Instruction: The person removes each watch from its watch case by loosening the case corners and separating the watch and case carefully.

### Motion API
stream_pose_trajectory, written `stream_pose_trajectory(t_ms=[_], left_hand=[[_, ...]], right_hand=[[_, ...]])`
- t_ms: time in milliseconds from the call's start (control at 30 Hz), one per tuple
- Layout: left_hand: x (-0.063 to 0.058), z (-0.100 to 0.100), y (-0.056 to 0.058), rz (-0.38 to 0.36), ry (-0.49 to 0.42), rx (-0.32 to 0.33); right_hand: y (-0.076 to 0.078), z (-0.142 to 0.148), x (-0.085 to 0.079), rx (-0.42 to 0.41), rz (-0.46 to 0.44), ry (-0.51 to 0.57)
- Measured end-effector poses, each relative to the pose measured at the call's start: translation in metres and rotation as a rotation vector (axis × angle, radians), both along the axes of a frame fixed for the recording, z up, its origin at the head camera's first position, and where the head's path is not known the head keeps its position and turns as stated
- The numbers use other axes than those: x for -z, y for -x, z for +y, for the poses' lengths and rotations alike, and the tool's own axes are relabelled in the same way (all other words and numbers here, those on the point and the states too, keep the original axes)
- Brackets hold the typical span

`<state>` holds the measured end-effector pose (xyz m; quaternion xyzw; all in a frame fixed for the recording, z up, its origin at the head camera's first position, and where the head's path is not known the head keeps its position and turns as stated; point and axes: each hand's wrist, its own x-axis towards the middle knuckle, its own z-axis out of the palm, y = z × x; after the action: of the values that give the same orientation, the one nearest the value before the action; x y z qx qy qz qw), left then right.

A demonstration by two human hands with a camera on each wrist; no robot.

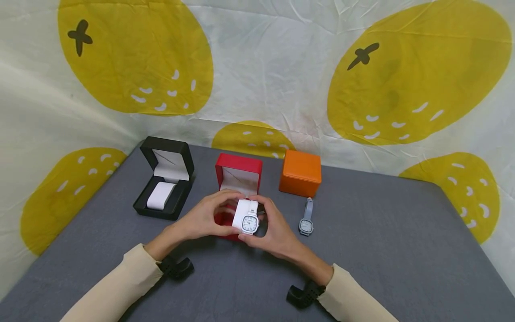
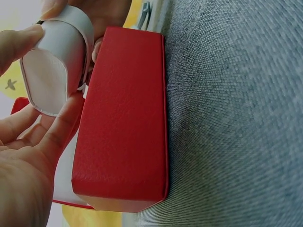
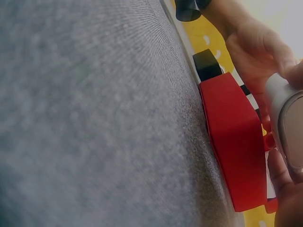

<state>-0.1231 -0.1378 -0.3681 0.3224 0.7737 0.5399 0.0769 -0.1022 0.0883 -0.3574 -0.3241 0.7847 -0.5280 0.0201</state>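
Both hands hold a white watch cushion (image 1: 240,212) just above the open red watch box (image 1: 240,163). Around the cushion's right part sits a white wristwatch (image 1: 250,223), its squarish dial facing up toward the head camera. My left hand (image 1: 203,218) grips the cushion's left end between thumb and fingers; the left wrist view shows that bare end (image 2: 45,80). At the watch side, my right hand (image 1: 277,230) pinches with thumb below and fingers above. In the right wrist view the cushion (image 3: 284,101) is partly cut off by the frame edge.
An open black watch box (image 1: 166,152) with a white cushion (image 1: 161,195) stands at the left. Right of the red box is a closed orange box (image 1: 301,173). A light blue watch (image 1: 306,219) lies before it on the grey tabletop (image 1: 382,241). Patterned cloth (image 1: 265,58) hangs behind.
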Motion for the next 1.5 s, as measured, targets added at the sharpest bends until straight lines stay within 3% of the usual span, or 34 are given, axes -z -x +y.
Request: stream_pose_trajectory(t_ms=[167,300,1067,1500], left_hand=[[-0.001,-0.001,0.000,-0.003,0.010,0.001],[-0.001,-0.001,0.001,0.005,0.013,0.001],[0.001,-0.002,0.002,0.008,-0.002,-0.010],[-0.001,-0.003,0.006,0.020,-0.012,0.005]], right_hand=[[0.012,0.002,0.025,0.004,0.021,-0.010],[0.016,0.004,0.032,0.000,0.033,-0.017],[0.015,0.009,0.023,-0.023,-0.010,-0.033],[0.015,0.008,0.022,0.009,0.007,-0.069]])
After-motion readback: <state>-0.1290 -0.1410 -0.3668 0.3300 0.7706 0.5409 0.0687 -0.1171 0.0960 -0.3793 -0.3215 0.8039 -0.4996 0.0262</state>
